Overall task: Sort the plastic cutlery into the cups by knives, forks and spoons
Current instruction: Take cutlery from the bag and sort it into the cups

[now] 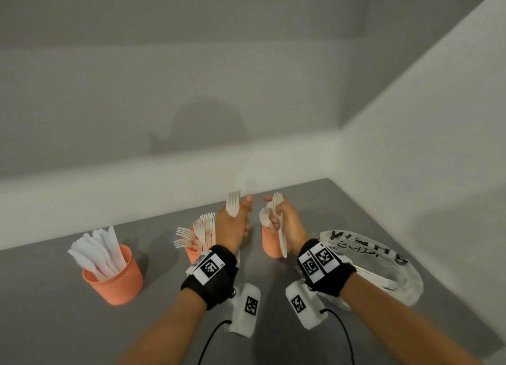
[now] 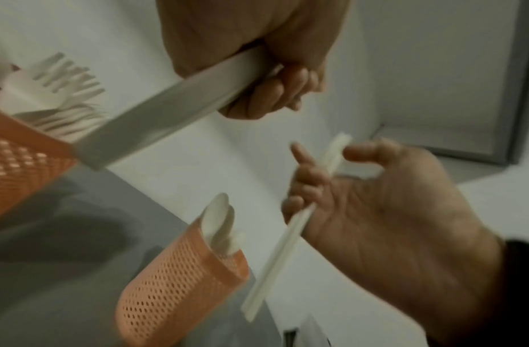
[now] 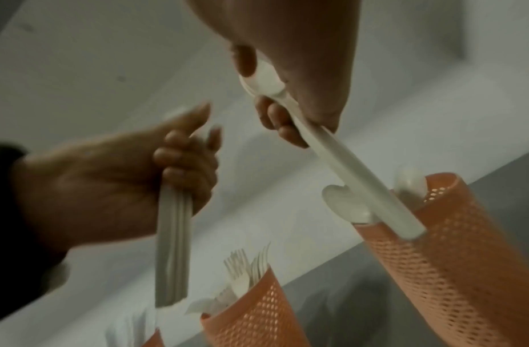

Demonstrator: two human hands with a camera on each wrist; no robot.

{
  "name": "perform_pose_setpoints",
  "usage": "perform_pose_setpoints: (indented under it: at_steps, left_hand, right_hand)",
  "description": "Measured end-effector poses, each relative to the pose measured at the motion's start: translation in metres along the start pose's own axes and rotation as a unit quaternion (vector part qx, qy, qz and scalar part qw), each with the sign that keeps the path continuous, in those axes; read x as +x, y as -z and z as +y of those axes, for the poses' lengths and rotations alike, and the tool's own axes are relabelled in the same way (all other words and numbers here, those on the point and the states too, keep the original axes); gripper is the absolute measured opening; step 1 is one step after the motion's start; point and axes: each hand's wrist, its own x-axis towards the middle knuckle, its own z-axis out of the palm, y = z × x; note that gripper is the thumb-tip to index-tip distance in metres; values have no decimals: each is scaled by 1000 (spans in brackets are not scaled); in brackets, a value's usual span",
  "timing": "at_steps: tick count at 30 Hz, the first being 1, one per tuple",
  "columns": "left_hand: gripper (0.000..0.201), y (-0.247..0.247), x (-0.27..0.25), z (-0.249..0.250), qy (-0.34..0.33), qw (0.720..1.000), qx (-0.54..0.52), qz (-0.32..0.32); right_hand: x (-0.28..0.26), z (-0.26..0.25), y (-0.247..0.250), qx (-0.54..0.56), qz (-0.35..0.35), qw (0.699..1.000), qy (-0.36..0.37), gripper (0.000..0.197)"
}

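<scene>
Fingers of the left hand (image 1: pixel 232 225) curl round a fork (image 1: pixel 233 204), tines up, handle running down through the fist toward the fork cup (image 1: pixel 195 253). The right hand (image 1: pixel 287 222) grips a bunch of spoons (image 1: pixel 269 214), perhaps three or four, bowls up and handles slanting down over the spoon cup (image 1: pixel 269 241); blur and the palm hide the count. That cup is half covered by the hand. Well to the left, the knife cup (image 1: pixel 116 278) holds knives leaning left. A plastic bag (image 1: pixel 383 260) lies behind the right wrist.
</scene>
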Motion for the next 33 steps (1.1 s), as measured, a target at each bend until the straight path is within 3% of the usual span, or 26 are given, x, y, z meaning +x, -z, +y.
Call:
perform_pose_setpoints:
  at_steps: [2,5,13,16,19,23,25,29,33]
  left_hand:
    - [38,11,15,-1,14,998,-20,53]
    - [45,26,37,1,31,988,-55,141]
    - [55,53,68,-27,19,976,-35,215]
    - [50,53,63,-50,-8,978,2,208]
    - [32,54,65,-79,-44,978,50,198]
    - [8,51,56,-98,-91,971,131,180]
    - [10,52,54,-103,-124,963,185,152]
    - [31,57,56,-113,-202,897,374,122]
    - [38,58,53,-109,-186,858,470,85]
  right_hand:
    - [15,-10,5,22,25,999,4,24]
    - [37,-23,14,25,96,994,44,42]
    - [78,-5,9,72,179,981,40,46]
    - [81,8,13,29,200,979,38,43]
    - [83,30,15,-64,210,972,81,30]
    - [83,48,22,-149,214,958,118,26]
    - [80,49,27,-168,207,953,145,28]
    - [76,52,33,-305,185,914,191,35]
    - [77,52,33,-412,133,882,185,33]
